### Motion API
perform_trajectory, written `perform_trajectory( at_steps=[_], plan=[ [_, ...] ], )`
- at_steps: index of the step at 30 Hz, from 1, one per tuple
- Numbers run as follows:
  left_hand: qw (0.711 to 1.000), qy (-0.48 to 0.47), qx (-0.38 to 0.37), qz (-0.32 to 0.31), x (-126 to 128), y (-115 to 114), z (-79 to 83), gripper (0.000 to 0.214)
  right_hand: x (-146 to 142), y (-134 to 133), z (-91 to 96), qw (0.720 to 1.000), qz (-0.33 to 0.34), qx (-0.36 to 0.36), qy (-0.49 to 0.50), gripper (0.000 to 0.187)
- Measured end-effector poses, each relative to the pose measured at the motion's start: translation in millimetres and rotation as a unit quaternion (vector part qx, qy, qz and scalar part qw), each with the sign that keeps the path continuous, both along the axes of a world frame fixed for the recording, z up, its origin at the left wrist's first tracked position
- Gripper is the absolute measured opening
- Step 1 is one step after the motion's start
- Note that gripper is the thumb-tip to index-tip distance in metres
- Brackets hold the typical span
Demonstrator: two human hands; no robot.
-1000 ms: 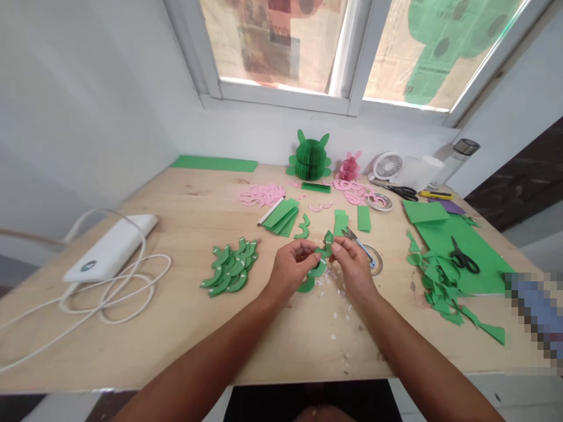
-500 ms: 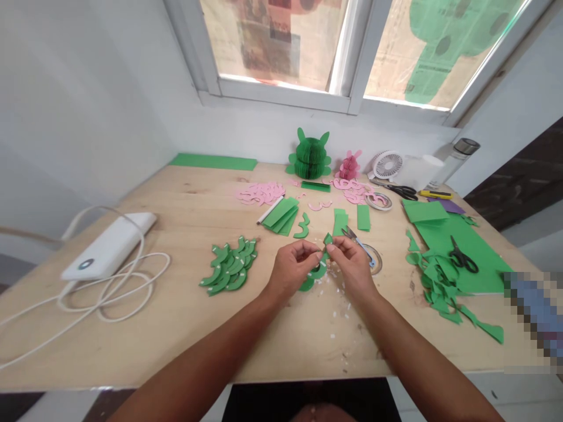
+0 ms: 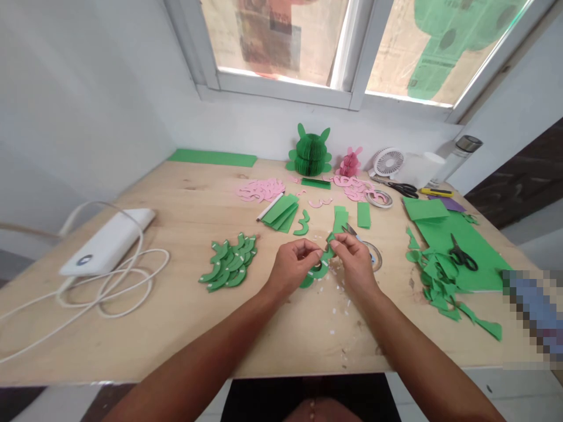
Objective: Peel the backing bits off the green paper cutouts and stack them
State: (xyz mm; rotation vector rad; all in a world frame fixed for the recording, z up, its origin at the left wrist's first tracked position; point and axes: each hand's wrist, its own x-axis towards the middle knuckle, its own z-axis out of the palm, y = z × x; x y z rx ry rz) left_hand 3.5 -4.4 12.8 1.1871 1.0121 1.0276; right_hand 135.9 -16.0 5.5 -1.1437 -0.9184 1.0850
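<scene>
Both hands meet over the middle of the table at a curved green paper cutout (image 3: 324, 269) with small white patches on it. My right hand (image 3: 357, 258) pinches its upper end between thumb and fingers. My left hand (image 3: 295, 264) is closed in a pinch at its left side, with the fingertips partly covering it. Another bit of green paper (image 3: 307, 282) shows below my left hand. Just behind my right hand lie small scissors (image 3: 350, 232) and a roll of tape (image 3: 376, 258), partly hidden. Tiny white scraps (image 3: 333, 332) are scattered below the hands.
To the left are a pile of green curved cutouts (image 3: 229, 264) and a white power bank (image 3: 109, 240) with a looped cable. Black scissors (image 3: 461, 253) and green offcuts (image 3: 440, 275) lie right. Behind stand a green honeycomb paper figure (image 3: 310, 153), a fan (image 3: 387, 162) and a bottle (image 3: 460, 158).
My right hand has shifted very slightly, and the upper end of the green cutout moved a little with it. My left hand keeps its place. The camera view has tilted a little.
</scene>
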Motion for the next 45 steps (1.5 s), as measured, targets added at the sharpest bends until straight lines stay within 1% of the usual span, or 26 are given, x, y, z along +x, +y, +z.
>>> perform_trajectory(
  at_steps=[6, 11, 13, 16, 20, 25, 28, 31, 38, 41, 45],
  plan=[
    [0.999, 0.024, 0.028, -0.024, 0, -1, -0.9, 0.015, 1, 1, 0.0, 0.999, -0.013, 0.008, -0.028, 0.018],
    [0.998, 0.035, 0.016, -0.053, 0, -2, 1.3, 0.013, 2, 2, -1.7, 1.000, -0.019, 0.004, -0.019, 0.017],
    [0.998, 0.032, 0.014, -0.046, 0, -2, 1.4, 0.012, 2, 2, -3.0, 1.000, -0.013, 0.009, -0.014, 0.018],
    [1.000, 0.020, 0.013, -0.016, 0, -1, 1.1, 0.012, 3, 2, -3.7, 1.000, 0.007, 0.024, -0.018, 0.021],
    [1.000, 0.002, -0.002, 0.028, 0, 0, 0.6, 0.014, 1, 1, -2.7, 0.999, 0.029, -0.006, -0.011, 0.019],
    [0.999, -0.020, -0.009, 0.035, -1, 1, -1.5, 0.018, 0, 1, -1.7, 0.999, 0.034, -0.020, 0.003, 0.020],
    [0.998, -0.034, -0.009, 0.059, -1, 3, -1.2, 0.022, 0, 1, -1.5, 0.997, 0.064, -0.031, -0.002, 0.020],
    [0.996, -0.047, -0.022, 0.075, -2, 3, 1.7, 0.021, 0, 0, -2.6, 0.995, 0.089, -0.036, -0.011, 0.019],
    [0.995, -0.061, -0.024, 0.071, -4, 3, 9.4, 0.011, 1, -1, -5.8, 0.991, 0.120, -0.032, -0.045, 0.020],
    [0.995, -0.069, -0.021, 0.063, -5, 3, 9.5, 0.012, 1, -2, -5.8, 0.989, 0.132, -0.030, -0.053, 0.021],
    [0.995, -0.075, -0.026, 0.063, -5, 4, 8.2, 0.012, 2, -1, -6.0, 0.989, 0.131, -0.031, -0.067, 0.020]
  ],
)
